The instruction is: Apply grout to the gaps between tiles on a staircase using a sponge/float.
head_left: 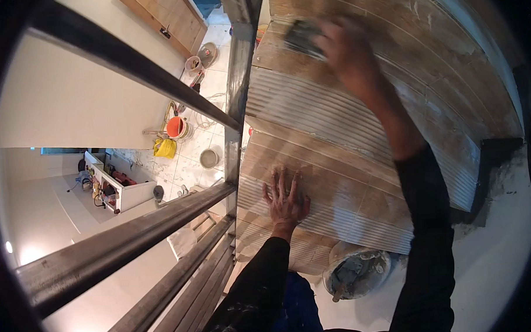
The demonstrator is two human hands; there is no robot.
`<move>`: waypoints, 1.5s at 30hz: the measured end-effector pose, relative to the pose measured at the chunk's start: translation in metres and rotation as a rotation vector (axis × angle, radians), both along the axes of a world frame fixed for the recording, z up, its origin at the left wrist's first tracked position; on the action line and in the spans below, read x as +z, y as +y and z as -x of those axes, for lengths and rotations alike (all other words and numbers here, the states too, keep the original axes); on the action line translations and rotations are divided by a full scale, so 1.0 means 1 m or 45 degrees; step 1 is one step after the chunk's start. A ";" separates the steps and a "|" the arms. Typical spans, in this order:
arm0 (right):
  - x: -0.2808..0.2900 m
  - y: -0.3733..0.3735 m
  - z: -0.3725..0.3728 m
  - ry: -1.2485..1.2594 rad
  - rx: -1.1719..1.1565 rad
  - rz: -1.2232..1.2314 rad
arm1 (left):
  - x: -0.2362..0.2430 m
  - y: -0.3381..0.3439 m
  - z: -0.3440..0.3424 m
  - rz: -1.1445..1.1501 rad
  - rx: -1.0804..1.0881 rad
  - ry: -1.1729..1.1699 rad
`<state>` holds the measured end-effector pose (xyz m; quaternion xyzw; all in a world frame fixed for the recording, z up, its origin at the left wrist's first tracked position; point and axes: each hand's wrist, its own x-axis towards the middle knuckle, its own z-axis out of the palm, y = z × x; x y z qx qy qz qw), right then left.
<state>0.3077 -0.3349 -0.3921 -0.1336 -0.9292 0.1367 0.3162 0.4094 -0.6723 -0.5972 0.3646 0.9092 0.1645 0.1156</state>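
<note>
My right hand [349, 55], smeared by motion, is closed on a dark grey pad [302, 39] that lies against a wood-look tiled stair tread [401, 41]. The pad's exact kind is blurred. My left hand [287, 199] rests on a lower tread [348, 183], fingers spread and nothing in it. Ribbed strips [316, 103] run along the step edges, and pale dusty smears mark the tiles. Below the lower steps stands a bucket [332, 258] with wet grey mix [360, 274] inside; a tool handle [339, 293] sticks out over its rim.
Metal railing bars [133, 235] and a post [235, 97] border the stairs on the left. On the tiled floor beyond are an orange bucket [175, 127], a yellow bag [165, 148], a grey bucket [209, 158] and a white box of tools [129, 194]. A white wall [491, 252] stands right.
</note>
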 end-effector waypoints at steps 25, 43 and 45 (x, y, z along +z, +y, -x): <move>-0.021 0.019 -0.030 -0.188 -0.206 -0.015 | -0.010 -0.005 0.002 -0.033 -0.032 0.153; -0.013 0.059 -0.179 -0.241 -0.340 0.073 | -0.012 -0.004 -0.005 -0.060 -0.079 0.135; -0.019 0.064 -0.154 -0.236 -0.330 -0.109 | -0.013 -0.002 -0.006 -0.071 -0.089 0.137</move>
